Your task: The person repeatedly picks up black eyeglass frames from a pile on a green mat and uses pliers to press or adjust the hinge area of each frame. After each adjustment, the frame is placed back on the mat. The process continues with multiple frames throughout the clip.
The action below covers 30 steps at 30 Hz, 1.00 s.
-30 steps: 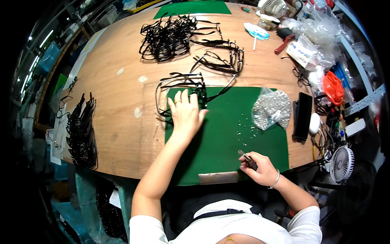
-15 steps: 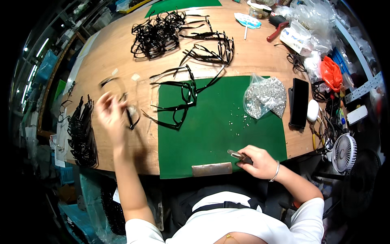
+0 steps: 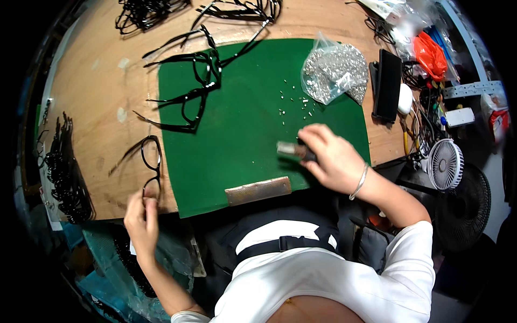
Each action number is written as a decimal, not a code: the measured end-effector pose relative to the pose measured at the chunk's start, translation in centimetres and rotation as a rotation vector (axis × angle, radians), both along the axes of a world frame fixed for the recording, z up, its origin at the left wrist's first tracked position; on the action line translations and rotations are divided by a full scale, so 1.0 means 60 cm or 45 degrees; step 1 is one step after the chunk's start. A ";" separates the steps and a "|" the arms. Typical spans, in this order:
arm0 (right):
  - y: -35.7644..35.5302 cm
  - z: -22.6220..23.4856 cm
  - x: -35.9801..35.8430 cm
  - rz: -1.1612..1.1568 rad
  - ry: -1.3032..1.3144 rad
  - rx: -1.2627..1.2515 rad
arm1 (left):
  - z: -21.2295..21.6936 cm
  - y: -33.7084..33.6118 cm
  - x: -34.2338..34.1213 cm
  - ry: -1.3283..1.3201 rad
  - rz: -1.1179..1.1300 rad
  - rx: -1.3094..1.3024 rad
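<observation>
At the table's near left edge, my left hand (image 3: pixel 141 219) pinches the lower rim of a black eyeglass frame (image 3: pixel 158 171), its temples pointing left and blurred. Over the green mat (image 3: pixel 242 124), my right hand (image 3: pixel 338 160) is closed round a small hand tool (image 3: pixel 292 150) with a flat metal tip and dark handle; its exact kind is unclear. More black eyeglass frames (image 3: pixel 209 70) lie at the mat's far left corner. A clear bag of small silvery parts (image 3: pixel 339 70) lies far right, with loose parts (image 3: pixel 305 102) scattered before it.
A worn metal bar (image 3: pixel 258 191) lies along the mat's near edge. Stacked black frames (image 3: pixel 65 169) stand at the left, and a tangled pile (image 3: pixel 145 13) at the far edge. On the right are a phone (image 3: pixel 388 86), cables and a white fan (image 3: pixel 446 162).
The view has shifted, so the table sits higher and further left. My left hand has come nearer me with the eyeglass frame. My right hand and tool have moved further over the mat.
</observation>
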State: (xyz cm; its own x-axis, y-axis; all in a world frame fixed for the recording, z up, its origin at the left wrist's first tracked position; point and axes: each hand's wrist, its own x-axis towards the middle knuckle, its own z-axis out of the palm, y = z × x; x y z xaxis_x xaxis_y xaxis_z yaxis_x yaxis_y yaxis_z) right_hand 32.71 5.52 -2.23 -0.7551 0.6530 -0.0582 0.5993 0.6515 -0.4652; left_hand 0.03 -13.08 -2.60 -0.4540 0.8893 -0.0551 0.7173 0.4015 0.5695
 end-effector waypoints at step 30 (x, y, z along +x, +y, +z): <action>-0.080 0.048 -0.053 -0.368 0.833 -1.049 | 0.026 0.099 0.290 -0.900 -0.135 0.633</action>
